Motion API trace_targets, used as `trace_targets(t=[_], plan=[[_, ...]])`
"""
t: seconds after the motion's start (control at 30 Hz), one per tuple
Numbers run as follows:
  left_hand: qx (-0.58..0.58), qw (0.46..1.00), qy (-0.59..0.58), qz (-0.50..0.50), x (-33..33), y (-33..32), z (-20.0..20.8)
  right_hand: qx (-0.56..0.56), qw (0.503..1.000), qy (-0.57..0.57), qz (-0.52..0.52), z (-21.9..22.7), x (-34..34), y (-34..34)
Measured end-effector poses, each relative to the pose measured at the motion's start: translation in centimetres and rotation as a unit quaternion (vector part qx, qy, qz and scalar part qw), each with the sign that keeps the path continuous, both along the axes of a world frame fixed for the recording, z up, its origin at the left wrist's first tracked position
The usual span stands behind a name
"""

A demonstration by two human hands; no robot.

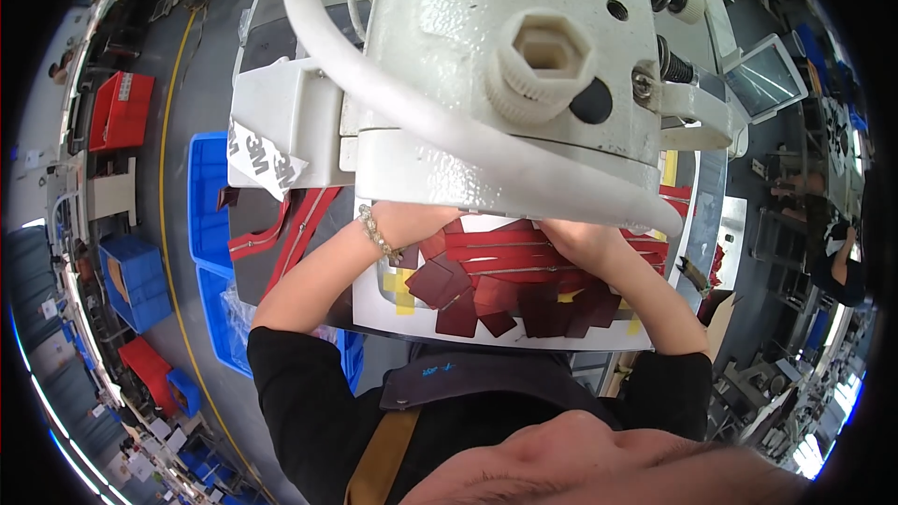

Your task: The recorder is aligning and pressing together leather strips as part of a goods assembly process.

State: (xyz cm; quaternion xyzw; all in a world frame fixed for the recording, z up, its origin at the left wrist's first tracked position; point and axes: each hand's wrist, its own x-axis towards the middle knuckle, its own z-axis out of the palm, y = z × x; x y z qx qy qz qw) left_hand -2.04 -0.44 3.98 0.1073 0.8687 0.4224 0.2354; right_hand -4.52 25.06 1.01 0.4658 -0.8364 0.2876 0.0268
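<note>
Head view: both hands are in over the worktop (372, 310), fingers hidden by the white machine head (421, 75). Left hand (423, 218), bead bracelet (381, 232) on its wrist, is at the upper left of the patch pile; can't make out whether it grips anything. Right hand (578, 239) is over the red zipper strips (505, 256), palm down; grip not visible either. Strips run left-right across the worktop, roughly parallel to its near edge. Dark red patches (458, 316) overlap each other between strips and near edge, some lapping onto the strips. Yellow tape (404, 299) by the near left corner. More red zippers (304, 229) toward the left edge. Blue bins (210, 215) beyond that edge, lower down.
</note>
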Motion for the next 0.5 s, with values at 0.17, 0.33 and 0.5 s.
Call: trace_targets(t=[0.17, 0.33, 0.5], plan=[[-0.128, 0.986, 0.02, -0.101, 0.3, -0.1, -2.2, -0.002, 1.0, 0.003, -0.028, -0.1, 0.9, -0.2], [-0.123, 0.91, 0.366, -0.155, 0.3, -0.3, -3.9, -0.019, 0.998, -0.038, -0.054, -0.2, 1.8, -1.2], [-0.086, 0.928, 0.329, -0.152, 0.0, -0.2, -3.7, 0.003, 0.995, 0.023, -0.098, 0.1, 1.9, -3.0]])
